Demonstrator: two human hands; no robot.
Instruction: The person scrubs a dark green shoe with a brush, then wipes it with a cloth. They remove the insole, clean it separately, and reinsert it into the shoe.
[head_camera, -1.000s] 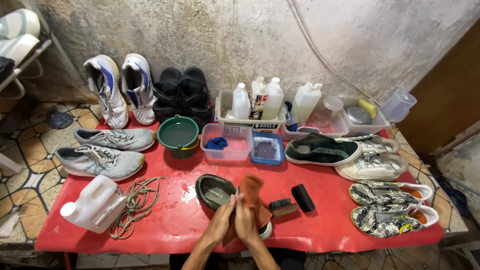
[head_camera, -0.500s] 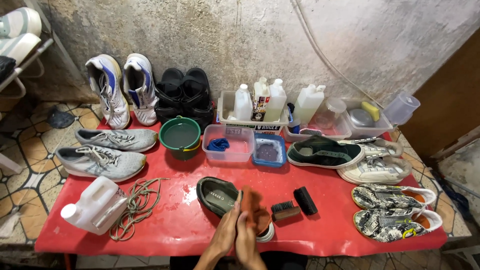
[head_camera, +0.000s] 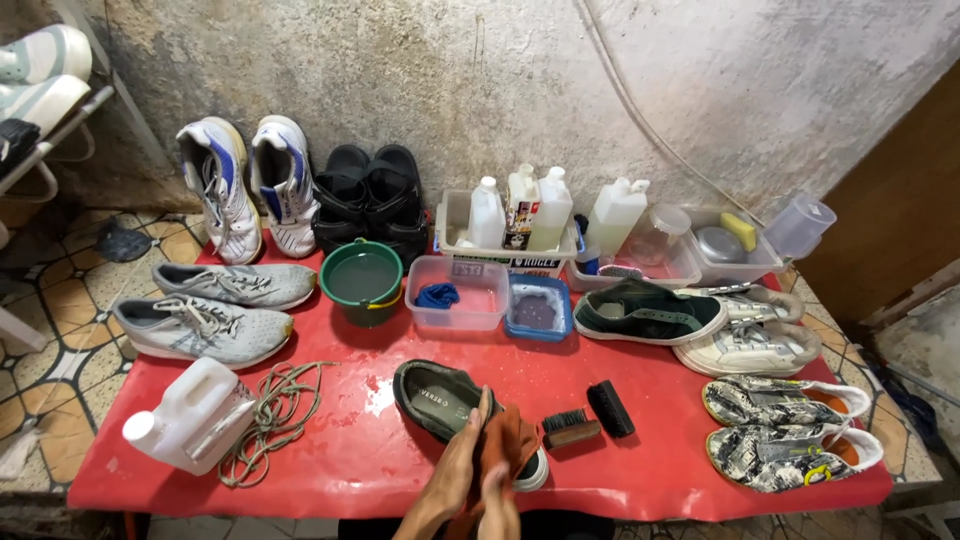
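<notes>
While both hands work at the near edge of the red surface (head_camera: 340, 450), the left hand (head_camera: 457, 468) and right hand (head_camera: 497, 495) press together around a rust-brown cloth (head_camera: 512, 443), over the heel of a dark green shoe (head_camera: 435, 395). Behind it, a green bucket (head_camera: 361, 277) holds water, a clear tub (head_camera: 459, 292) a crumpled blue rag (head_camera: 436, 295), and a small blue tray (head_camera: 538, 308) something dark and grainy. Two bristle brushes (head_camera: 588, 418) lie beside the shoe.
</notes>
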